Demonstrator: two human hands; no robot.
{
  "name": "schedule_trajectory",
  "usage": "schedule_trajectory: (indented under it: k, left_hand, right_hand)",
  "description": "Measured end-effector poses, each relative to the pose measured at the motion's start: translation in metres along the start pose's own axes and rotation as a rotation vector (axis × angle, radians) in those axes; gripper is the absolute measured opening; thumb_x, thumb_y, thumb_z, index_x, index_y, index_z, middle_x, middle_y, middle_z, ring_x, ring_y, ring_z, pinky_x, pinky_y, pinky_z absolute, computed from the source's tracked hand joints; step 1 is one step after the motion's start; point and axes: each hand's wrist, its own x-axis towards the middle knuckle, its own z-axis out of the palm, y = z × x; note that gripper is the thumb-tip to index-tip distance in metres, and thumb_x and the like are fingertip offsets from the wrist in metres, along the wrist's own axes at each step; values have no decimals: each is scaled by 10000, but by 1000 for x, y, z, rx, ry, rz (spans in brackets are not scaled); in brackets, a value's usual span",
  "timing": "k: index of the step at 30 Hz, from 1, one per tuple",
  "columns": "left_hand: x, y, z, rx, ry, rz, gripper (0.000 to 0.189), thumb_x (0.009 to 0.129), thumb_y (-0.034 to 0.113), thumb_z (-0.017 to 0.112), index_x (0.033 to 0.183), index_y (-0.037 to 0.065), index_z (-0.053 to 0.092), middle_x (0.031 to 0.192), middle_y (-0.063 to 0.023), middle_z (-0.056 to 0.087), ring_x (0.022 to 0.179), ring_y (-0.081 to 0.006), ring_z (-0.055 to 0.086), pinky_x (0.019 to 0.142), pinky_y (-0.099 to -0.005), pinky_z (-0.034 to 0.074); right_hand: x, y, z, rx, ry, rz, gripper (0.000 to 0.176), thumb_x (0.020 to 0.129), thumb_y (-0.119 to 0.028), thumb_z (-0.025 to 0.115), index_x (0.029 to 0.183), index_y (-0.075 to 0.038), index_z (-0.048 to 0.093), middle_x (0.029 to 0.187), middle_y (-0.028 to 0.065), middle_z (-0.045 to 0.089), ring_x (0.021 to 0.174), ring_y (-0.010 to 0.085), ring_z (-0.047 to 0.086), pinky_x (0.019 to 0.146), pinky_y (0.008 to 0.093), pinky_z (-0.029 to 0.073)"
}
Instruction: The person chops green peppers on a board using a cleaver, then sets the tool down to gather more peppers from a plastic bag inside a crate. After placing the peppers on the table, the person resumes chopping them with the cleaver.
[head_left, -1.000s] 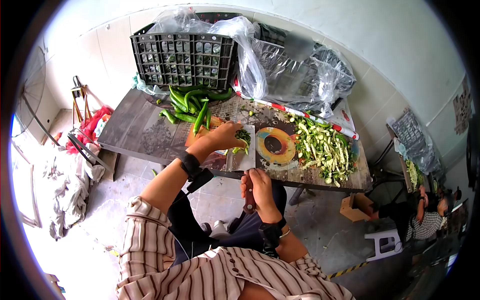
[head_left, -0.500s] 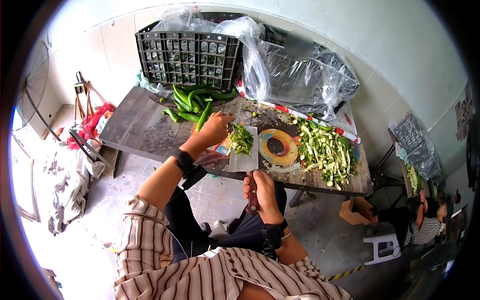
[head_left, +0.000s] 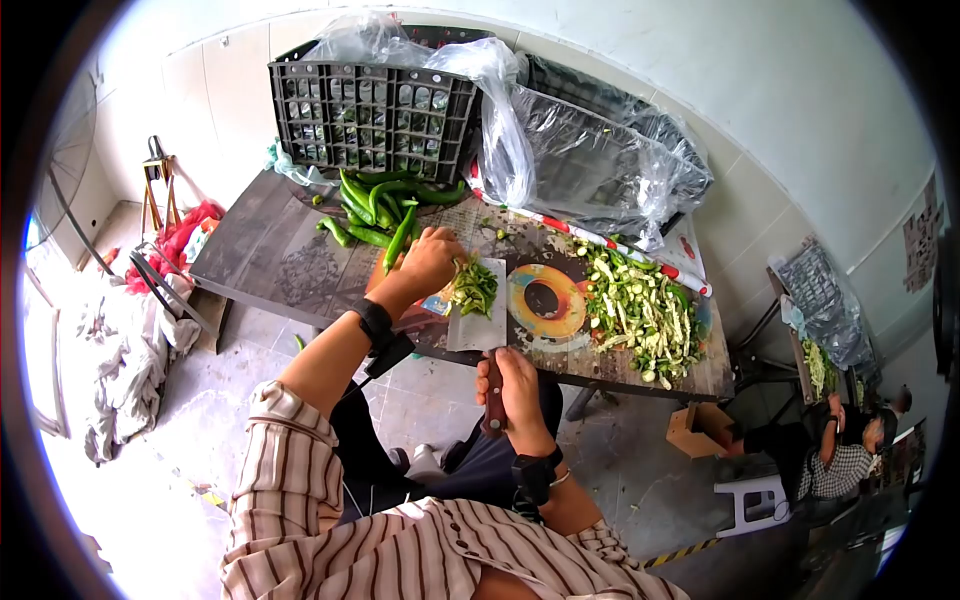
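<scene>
My right hand (head_left: 514, 392) is wrapped round the brown handle of a cleaver (head_left: 479, 330), whose broad blade lies low over the table. Sliced green pepper (head_left: 473, 287) rests on the blade. Just left of these slices is my left hand (head_left: 432, 262), fingers bent and together; what it holds, if anything, is hidden. A long green pepper (head_left: 400, 240) lies against the back of that hand, by a pile of whole peppers (head_left: 378, 203). To the right, a large heap of cut peppers (head_left: 645, 315) spreads over the table.
A black crate (head_left: 375, 115) and a plastic-lined crate (head_left: 600, 150) stand along the back of the table (head_left: 270, 245). At the right are a cardboard box (head_left: 697, 430), a white stool (head_left: 750, 503) and another person (head_left: 838, 465). Cloth (head_left: 140, 350) lies at the left.
The view has shifted slightly, so the table and things appear a little further left. Both hands keep nearly the same places, with the cleaver still in my right hand.
</scene>
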Motion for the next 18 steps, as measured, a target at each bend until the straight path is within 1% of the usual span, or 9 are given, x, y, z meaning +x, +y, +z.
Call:
schedule_trajectory:
  k: [2, 6, 8, 9, 11, 12, 14, 18]
  left_hand:
    - [-2, -5, 0, -65, 37, 126, 281, 720, 47, 613, 963, 140, 718, 1041, -77, 590, 1058, -297, 495, 928, -378, 416]
    - [-11, -7, -3, -84, 90, 90, 287, 727, 68, 632, 996, 132, 708, 1040, -87, 596, 1045, -294, 498, 934, -370, 409]
    - [-15, -9, -7, -40, 63, 105, 322, 732, 84, 649, 1050, 117, 687, 1071, -96, 589, 1049, -295, 492, 944, -368, 404]
    - [-16, -8, -8, -40, 62, 102, 322, 732, 84, 649, 1050, 117, 687, 1071, -96, 589, 1049, -295, 492, 944, -368, 404]
    - [-15, -6, -8, 13, 22, 52, 351, 736, 97, 665, 1087, 101, 665, 1088, -94, 582, 1059, -297, 484, 958, -365, 398]
    - [-16, -5, -7, 12, 21, 51, 351, 736, 97, 665, 1087, 101, 665, 1088, -94, 582, 1059, -297, 484, 958, -365, 398]
    - [-16, -1, -3, 114, 102, -2, 357, 737, 92, 665, 1095, 88, 656, 1105, -87, 575, 1061, -297, 479, 953, -362, 402]
    - [-17, -2, 0, 133, 65, -3, 315, 737, 83, 656, 1052, 79, 672, 1088, -88, 581, 1051, -297, 482, 948, -359, 401]
  right_hand:
    - [-1, 0, 0, -1, 3, 10, 196, 976, -242, 486, 944, -49, 487, 743, 56, 572, 551, 119, 557, 443, 263, 487]
    - [-1, 2, -2, -13, 10, -3, 197, 976, -243, 488, 946, -48, 488, 741, 56, 568, 550, 120, 557, 434, 269, 487]
    - [-2, 1, -1, -16, 9, -6, 197, 976, -243, 488, 947, -47, 488, 739, 56, 567, 548, 121, 557, 431, 271, 487]
    - [-3, 0, 0, -22, 12, -7, 198, 977, -241, 486, 947, -45, 489, 737, 56, 566, 544, 122, 556, 429, 273, 487]
    - [-4, 0, 0, -29, 16, -6, 199, 978, -239, 483, 946, -42, 489, 735, 56, 566, 540, 123, 556, 427, 274, 488]
    - [-4, 0, -1, -59, 3, -10, 211, 978, -249, 485, 955, -39, 493, 754, 59, 563, 561, 125, 551, 447, 274, 482]
    - [-3, -1, -3, -93, -9, -16, 224, 977, -260, 488, 964, -36, 498, 773, 62, 560, 582, 127, 547, 467, 273, 477]
    - [-3, -1, -3, -96, -10, -5, 226, 979, -262, 486, 963, -37, 499, 768, 61, 562, 578, 125, 551, 464, 270, 481]
